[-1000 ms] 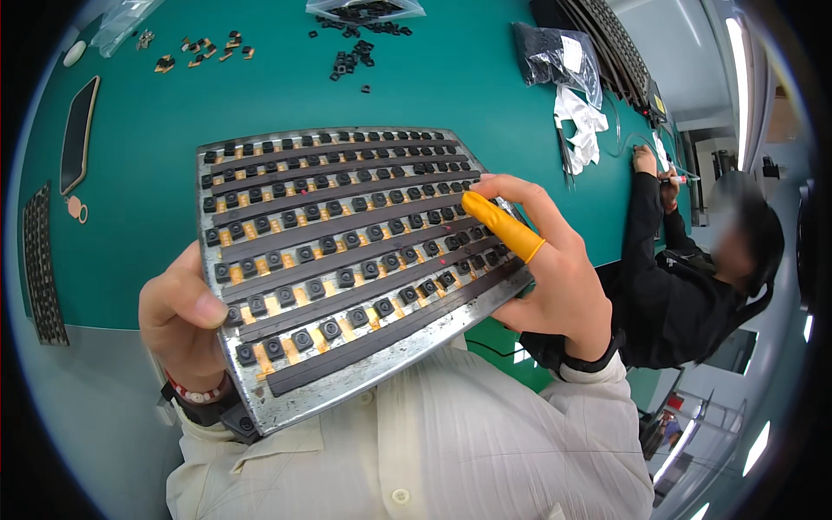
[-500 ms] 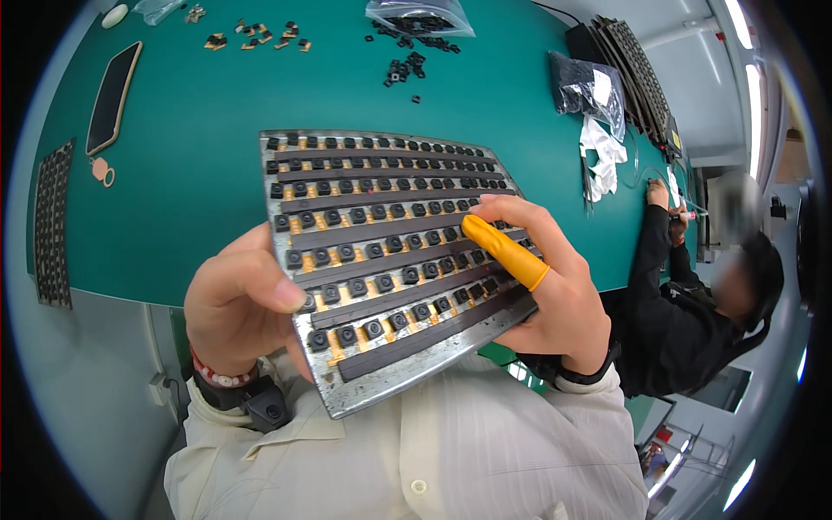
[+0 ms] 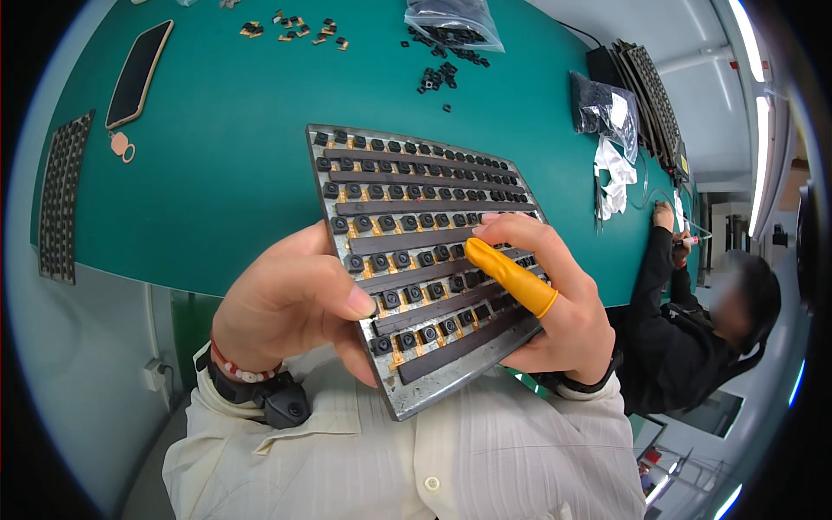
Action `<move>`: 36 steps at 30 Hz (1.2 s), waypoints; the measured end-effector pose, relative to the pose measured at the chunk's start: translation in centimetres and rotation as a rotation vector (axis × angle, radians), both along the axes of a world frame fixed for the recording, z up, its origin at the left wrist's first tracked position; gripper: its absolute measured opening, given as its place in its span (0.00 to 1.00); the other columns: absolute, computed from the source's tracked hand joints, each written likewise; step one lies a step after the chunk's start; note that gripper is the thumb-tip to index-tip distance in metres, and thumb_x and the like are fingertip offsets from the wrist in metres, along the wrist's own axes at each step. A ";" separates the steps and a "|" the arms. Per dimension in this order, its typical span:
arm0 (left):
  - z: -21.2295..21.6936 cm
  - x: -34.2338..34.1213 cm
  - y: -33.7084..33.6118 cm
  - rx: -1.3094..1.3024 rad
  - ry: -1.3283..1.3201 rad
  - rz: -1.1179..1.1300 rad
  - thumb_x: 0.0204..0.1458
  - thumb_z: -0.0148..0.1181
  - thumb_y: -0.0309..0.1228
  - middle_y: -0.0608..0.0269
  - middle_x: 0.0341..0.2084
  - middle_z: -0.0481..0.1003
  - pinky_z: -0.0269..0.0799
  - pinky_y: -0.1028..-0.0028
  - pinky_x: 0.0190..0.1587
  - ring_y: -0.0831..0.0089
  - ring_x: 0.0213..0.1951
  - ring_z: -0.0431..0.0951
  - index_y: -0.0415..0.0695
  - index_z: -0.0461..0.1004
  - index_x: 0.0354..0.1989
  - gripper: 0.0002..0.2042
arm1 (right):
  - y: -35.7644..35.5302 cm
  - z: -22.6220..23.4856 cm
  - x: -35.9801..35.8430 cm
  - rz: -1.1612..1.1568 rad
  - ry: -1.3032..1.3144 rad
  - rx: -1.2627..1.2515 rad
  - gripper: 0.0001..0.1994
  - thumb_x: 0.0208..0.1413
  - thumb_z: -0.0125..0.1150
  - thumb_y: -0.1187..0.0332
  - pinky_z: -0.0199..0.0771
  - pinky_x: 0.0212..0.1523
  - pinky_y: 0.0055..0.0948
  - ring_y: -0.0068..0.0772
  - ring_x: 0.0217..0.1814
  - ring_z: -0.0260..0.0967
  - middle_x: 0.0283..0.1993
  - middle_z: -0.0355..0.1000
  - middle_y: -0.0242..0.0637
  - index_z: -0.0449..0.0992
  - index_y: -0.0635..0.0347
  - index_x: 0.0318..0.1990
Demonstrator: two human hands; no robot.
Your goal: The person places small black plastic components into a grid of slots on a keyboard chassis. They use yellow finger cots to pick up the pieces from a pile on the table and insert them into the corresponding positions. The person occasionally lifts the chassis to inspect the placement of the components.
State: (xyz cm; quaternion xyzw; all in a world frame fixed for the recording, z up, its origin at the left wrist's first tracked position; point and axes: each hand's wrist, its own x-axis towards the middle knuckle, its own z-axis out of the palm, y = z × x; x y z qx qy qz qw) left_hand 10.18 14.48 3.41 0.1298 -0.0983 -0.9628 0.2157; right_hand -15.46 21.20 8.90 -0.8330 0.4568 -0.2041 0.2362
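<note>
Between my two hands is a metal tray (image 3: pixel 416 406), tilted above my lap. Rows of small black square camera-like modules (image 3: pixel 426 334) with gold-coloured strips sit on it, separated by dark bars. My left hand (image 3: pixel 282 299) grips the near left edge, its thumb on the top face beside the end of a row. At the right side my right hand (image 3: pixel 555 303) holds the tray, other fingers partly hidden beneath it. A yellow finger cot (image 3: pixel 511 279) covers one digit of that hand, which rests with a bare fingertip over the modules.
On the green table (image 3: pixel 234 191) lie a phone (image 3: pixel 140 74), loose black pieces (image 3: pixel 438 78), gold-and-black parts (image 3: pixel 299 30) and plastic bags (image 3: pixel 604 111). Another filled tray (image 3: pixel 62 199) is at the left edge. Stacked trays (image 3: pixel 648 95) and a person in black (image 3: pixel 693 338) are at right.
The whole view has shifted, so table items appear farther right and lower. The tray's left side has turned slightly, and the tray looks narrower. Both hands keep their hold.
</note>
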 end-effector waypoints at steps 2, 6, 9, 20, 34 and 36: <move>-0.1 -0.2 0.3 0.056 0.038 0.045 0.44 0.51 0.17 0.29 0.52 0.67 0.87 0.62 0.29 0.44 0.41 0.80 0.24 0.47 0.63 0.35 | 0.0 0.1 0.2 -0.002 0.014 0.022 0.35 0.32 0.76 0.67 0.61 0.65 0.51 0.52 0.63 0.65 0.58 0.65 0.49 0.74 0.72 0.54; -0.5 -0.3 0.5 0.111 0.095 0.079 0.42 0.47 0.14 0.20 0.52 0.64 0.87 0.57 0.30 0.36 0.40 0.79 0.19 0.41 0.63 0.36 | -0.1 0.5 0.6 0.030 0.035 0.041 0.37 0.31 0.76 0.67 0.61 0.65 0.53 0.53 0.64 0.64 0.59 0.64 0.49 0.73 0.71 0.55; -0.7 -0.2 0.4 0.110 0.105 0.063 0.43 0.47 0.14 0.20 0.52 0.64 0.87 0.57 0.31 0.36 0.41 0.79 0.20 0.39 0.63 0.36 | -0.5 0.9 0.9 0.070 0.056 0.060 0.37 0.31 0.76 0.67 0.60 0.66 0.54 0.53 0.64 0.64 0.60 0.63 0.49 0.72 0.71 0.56; -0.3 0.0 0.3 0.025 0.044 0.029 0.45 0.50 0.18 0.35 0.52 0.68 0.87 0.65 0.29 0.50 0.41 0.81 0.26 0.48 0.64 0.34 | -2.6 1.2 1.6 0.134 -0.012 0.170 0.31 0.28 0.75 0.69 0.53 0.67 0.59 0.47 0.53 0.67 0.49 0.66 0.41 0.75 0.69 0.46; -0.4 0.4 -0.4 0.039 0.071 -0.024 0.48 0.52 0.18 0.38 0.52 0.69 0.87 0.66 0.32 0.52 0.43 0.82 0.27 0.52 0.63 0.31 | -1.6 1.5 1.5 0.015 0.090 0.056 0.35 0.28 0.79 0.62 0.47 0.69 0.62 0.48 0.61 0.68 0.56 0.69 0.42 0.76 0.63 0.51; -0.5 0.3 -0.6 0.047 0.088 -0.018 0.48 0.52 0.18 0.37 0.52 0.69 0.88 0.64 0.32 0.51 0.43 0.81 0.26 0.52 0.62 0.31 | -1.2 1.5 1.1 -0.031 0.112 0.060 0.36 0.27 0.78 0.64 0.51 0.68 0.61 0.45 0.62 0.67 0.57 0.68 0.40 0.76 0.61 0.52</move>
